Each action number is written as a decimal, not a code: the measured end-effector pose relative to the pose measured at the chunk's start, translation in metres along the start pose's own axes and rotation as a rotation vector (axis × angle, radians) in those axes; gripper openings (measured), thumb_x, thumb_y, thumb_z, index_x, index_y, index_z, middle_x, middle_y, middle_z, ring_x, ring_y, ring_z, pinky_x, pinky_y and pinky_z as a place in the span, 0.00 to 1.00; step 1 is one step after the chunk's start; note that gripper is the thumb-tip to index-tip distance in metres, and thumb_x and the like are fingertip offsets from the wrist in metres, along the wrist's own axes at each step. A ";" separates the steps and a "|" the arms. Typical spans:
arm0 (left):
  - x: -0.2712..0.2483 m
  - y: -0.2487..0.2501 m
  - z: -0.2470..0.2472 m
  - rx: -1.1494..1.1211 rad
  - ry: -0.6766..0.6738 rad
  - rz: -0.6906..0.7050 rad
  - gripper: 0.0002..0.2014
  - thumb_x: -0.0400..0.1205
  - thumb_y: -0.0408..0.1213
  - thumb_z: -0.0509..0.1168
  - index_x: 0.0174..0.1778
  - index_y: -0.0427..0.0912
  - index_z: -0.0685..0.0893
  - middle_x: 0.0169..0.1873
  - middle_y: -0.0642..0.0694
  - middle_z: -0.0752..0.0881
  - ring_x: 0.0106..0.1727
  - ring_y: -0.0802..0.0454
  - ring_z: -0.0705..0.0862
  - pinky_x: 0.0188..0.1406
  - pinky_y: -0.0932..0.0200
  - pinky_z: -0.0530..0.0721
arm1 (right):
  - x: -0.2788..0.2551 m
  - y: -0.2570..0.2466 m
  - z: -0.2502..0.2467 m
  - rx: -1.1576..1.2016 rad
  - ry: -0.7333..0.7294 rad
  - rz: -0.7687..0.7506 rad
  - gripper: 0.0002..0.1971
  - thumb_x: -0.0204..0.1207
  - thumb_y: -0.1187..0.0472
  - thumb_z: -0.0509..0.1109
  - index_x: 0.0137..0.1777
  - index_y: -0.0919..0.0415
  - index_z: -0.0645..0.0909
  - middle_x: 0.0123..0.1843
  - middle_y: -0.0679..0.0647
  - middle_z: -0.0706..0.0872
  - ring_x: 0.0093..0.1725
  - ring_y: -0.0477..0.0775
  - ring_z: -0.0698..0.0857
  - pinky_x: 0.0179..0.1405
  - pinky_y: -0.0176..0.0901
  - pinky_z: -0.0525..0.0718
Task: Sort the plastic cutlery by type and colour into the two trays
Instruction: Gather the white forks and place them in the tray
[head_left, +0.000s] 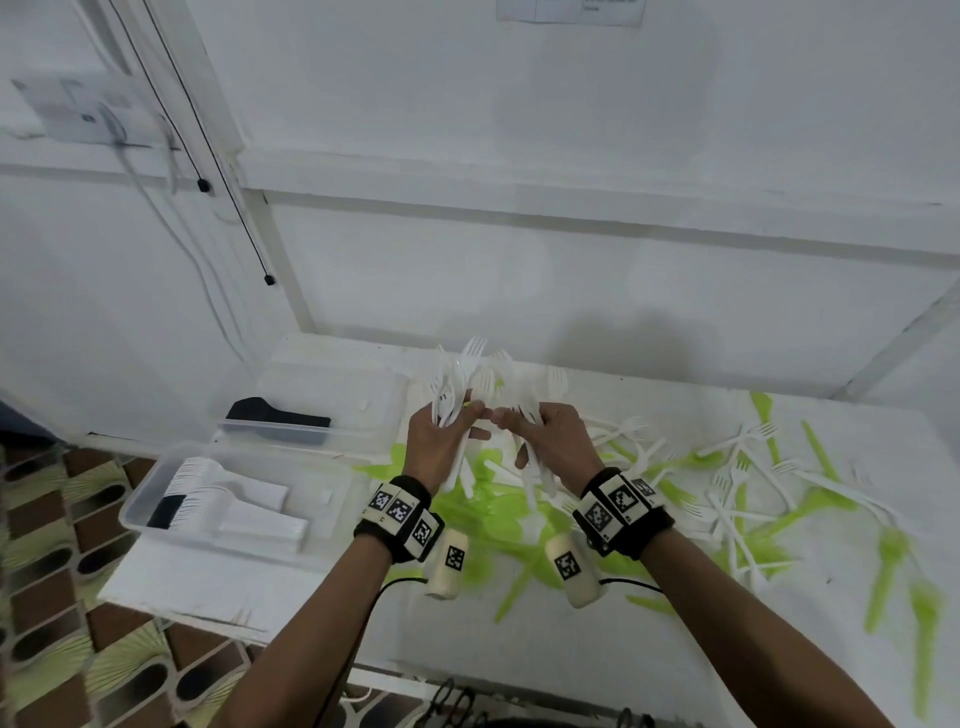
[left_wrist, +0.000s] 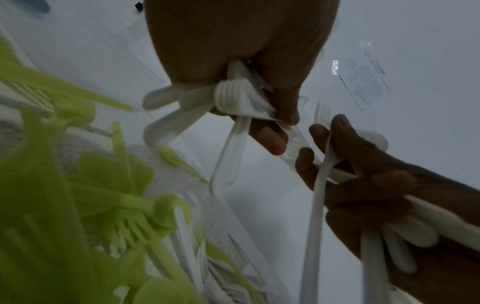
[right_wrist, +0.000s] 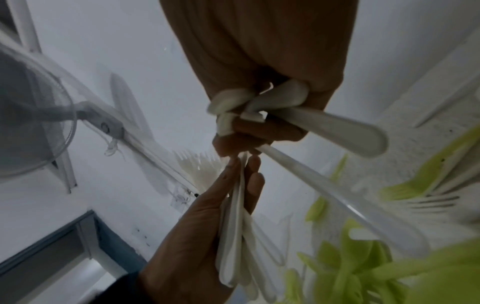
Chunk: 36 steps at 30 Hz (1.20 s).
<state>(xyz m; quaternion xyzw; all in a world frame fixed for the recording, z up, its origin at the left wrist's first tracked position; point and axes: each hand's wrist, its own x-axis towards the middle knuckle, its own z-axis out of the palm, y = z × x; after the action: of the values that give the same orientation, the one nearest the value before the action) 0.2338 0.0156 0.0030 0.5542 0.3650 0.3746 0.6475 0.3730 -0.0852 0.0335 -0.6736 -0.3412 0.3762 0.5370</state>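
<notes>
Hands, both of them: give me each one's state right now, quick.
Left hand: grip closed on a bundle of white forks.
Right hand: grip closed on a second bunch of white forks.

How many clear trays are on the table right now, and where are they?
2. The near tray sits at the table's left front edge and holds stacked white cutlery. The far tray lies just behind it towards the wall, with a dark item inside. None seem hidden.

Two trays sit at the left of the surface, the near tray in front of the far tray; loose cutlery lies spread to their right, and both hands are raised above its left part
</notes>
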 end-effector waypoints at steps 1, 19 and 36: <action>-0.002 0.000 0.003 -0.021 -0.007 0.007 0.12 0.84 0.35 0.72 0.60 0.31 0.87 0.46 0.42 0.94 0.43 0.40 0.94 0.48 0.52 0.90 | 0.001 0.000 0.001 0.033 0.023 0.002 0.15 0.73 0.47 0.82 0.42 0.60 0.93 0.34 0.58 0.91 0.25 0.55 0.85 0.32 0.43 0.80; -0.023 -0.017 0.023 -0.139 -0.217 -0.081 0.17 0.87 0.37 0.70 0.70 0.34 0.85 0.59 0.35 0.91 0.61 0.35 0.90 0.60 0.40 0.89 | 0.008 0.026 0.004 0.408 0.172 0.094 0.15 0.77 0.52 0.81 0.38 0.65 0.88 0.25 0.58 0.81 0.24 0.57 0.78 0.27 0.48 0.83; -0.011 -0.016 0.013 -0.079 -0.066 -0.159 0.12 0.87 0.36 0.69 0.53 0.27 0.87 0.47 0.39 0.92 0.23 0.49 0.80 0.27 0.58 0.80 | -0.003 0.033 -0.011 0.024 -0.008 0.015 0.13 0.88 0.64 0.63 0.69 0.54 0.80 0.44 0.58 0.92 0.24 0.53 0.81 0.30 0.43 0.82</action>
<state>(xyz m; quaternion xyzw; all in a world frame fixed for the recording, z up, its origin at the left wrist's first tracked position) 0.2414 -0.0011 -0.0111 0.5096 0.3712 0.3176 0.7083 0.3831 -0.0996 0.0029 -0.6680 -0.3338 0.3871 0.5408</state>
